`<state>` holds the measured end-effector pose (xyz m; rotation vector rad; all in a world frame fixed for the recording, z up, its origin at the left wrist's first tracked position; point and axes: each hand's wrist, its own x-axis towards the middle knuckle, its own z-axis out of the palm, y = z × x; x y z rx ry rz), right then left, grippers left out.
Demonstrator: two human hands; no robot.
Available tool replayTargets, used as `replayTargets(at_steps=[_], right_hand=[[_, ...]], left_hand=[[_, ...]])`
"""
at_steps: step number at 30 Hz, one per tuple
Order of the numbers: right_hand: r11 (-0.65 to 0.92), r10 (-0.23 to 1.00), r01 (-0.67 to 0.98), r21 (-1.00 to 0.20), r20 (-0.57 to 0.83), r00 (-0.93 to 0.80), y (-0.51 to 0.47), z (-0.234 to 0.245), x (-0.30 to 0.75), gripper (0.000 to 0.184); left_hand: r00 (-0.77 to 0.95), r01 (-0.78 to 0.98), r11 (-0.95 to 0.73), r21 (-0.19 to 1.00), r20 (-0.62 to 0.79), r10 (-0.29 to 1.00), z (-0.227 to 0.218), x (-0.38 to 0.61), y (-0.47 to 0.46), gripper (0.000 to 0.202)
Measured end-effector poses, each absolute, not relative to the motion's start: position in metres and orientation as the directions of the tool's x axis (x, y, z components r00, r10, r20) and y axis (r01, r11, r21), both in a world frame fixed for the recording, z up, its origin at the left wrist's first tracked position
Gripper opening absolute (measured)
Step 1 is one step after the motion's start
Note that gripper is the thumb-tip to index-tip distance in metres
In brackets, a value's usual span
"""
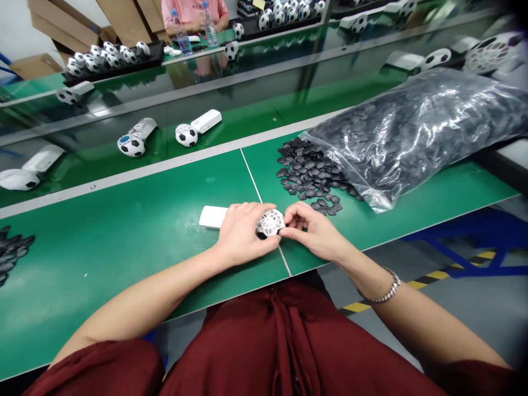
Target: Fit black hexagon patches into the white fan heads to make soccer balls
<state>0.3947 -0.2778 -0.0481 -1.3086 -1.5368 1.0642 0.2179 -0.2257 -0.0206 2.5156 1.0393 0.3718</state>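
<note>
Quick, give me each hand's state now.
Left hand: closed around the white ball-shaped fan.
Right hand: fingers pinched at the fan's edge; what they hold cannot be told.

A round lattice shell sat on the near table, held between the left hand on its left and the right hand on its right. A flat handle stuck out left of the left hand. Loose small pieces lay just beyond the hands, spilling from a bag to the far right. Farther off, finished fans lay on the belt. A tray of balls stood far left.
</note>
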Motion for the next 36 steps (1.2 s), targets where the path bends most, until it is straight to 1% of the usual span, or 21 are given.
replayTargets(at_steps=[3,5,6,8,11,12,13,16,18,21,25,28,30,34,36], right_hand=[[0.097,0.994,0.367,-0.925,0.070,-0.085,-0.282,-0.046,0.406,0.016],[0.121,0.990,0.496,-0.860,0.137,-0.003,-0.285,-0.045,0.422,0.013],[0.122,0.982,0.580,-0.805,0.184,0.049,-0.287,-0.046,0.432,0.012],[0.086,0.957,0.735,-0.672,0.261,0.128,-0.287,-0.047,0.448,0.009],[0.028,0.949,0.864,-0.502,0.286,0.135,-0.285,-0.052,0.463,0.011],[0.027,0.952,0.887,-0.461,0.281,0.117,-0.283,-0.053,0.465,0.013],[0.033,0.958,0.904,-0.426,0.272,0.093,-0.281,-0.055,0.466,0.015],[0.061,0.972,0.923,-0.379,0.234,0.032,-0.274,-0.059,0.466,0.016],[0.088,0.974,0.916,-0.393,0.227,0.004,-0.271,-0.059,0.466,0.013],[0.157,0.969,0.885,-0.439,0.244,-0.051,-0.270,-0.054,0.461,0.004],[0.216,0.970,0.779,-0.589,0.220,-0.103,-0.278,-0.042,0.443,0.002],[0.302,0.953,0.693,-0.655,0.211,-0.215,-0.286,-0.035,0.425,0.015],[0.348,0.935,0.649,-0.677,0.205,-0.288,-0.291,-0.031,0.414,0.017],[0.322,0.940,0.560,-0.764,0.187,-0.285,-0.294,-0.029,0.400,0.010],[0.326,0.939,0.533,-0.781,0.203,-0.278,-0.293,-0.029,0.396,0.009]], left_hand=[[0.736,0.569,-0.688,0.450,0.094,0.670,-0.021,0.215,-0.224,0.056],[0.752,0.552,-0.700,0.452,0.091,0.653,-0.020,0.212,-0.221,0.062],[0.757,0.550,-0.701,0.454,0.084,0.648,-0.018,0.211,-0.218,0.063],[0.787,0.530,-0.710,0.464,0.042,0.615,-0.014,0.209,-0.213,0.060],[0.874,0.447,-0.747,0.492,-0.065,0.481,-0.006,0.207,-0.208,0.056],[0.883,0.440,-0.748,0.497,-0.089,0.460,-0.004,0.208,-0.208,0.056],[0.877,0.453,-0.741,0.495,-0.100,0.470,-0.004,0.208,-0.210,0.058],[0.797,0.555,-0.682,0.476,-0.071,0.600,-0.009,0.210,-0.220,0.065],[0.770,0.579,-0.654,0.487,-0.063,0.635,-0.014,0.211,-0.225,0.066],[0.795,0.543,-0.634,0.550,-0.095,0.599,-0.017,0.207,-0.225,0.063],[0.836,0.460,-0.639,0.616,-0.060,0.545,-0.013,0.199,-0.220,0.064],[0.872,0.403,-0.651,0.643,-0.055,0.486,-0.010,0.195,-0.218,0.067],[0.886,0.382,-0.647,0.660,-0.063,0.459,-0.010,0.193,-0.218,0.070],[0.868,0.387,-0.625,0.678,-0.039,0.495,-0.016,0.191,-0.221,0.070],[0.851,0.384,-0.610,0.693,-0.010,0.525,-0.020,0.191,-0.223,0.069]])
